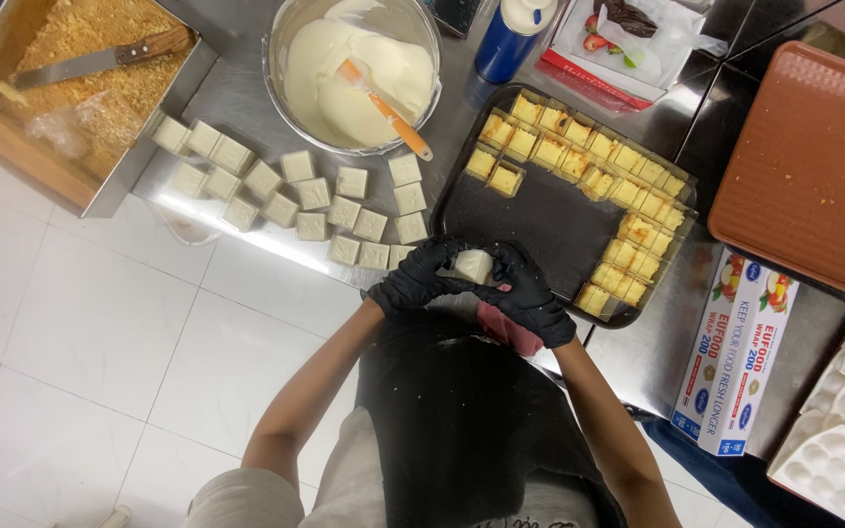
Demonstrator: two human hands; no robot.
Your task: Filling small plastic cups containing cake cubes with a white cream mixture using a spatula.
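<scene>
Both gloved hands, left [415, 282] and right [530, 293], pinch one white cube [472, 265] between them, close to the body for control; tray [540, 220] just ahead, more cubes [295, 191] ahead-left.

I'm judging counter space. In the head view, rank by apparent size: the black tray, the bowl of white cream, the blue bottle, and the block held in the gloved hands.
1. black tray
2. bowl of white cream
3. blue bottle, partly cut off at the frame edge
4. white block, held by the left hand and right hand
</scene>
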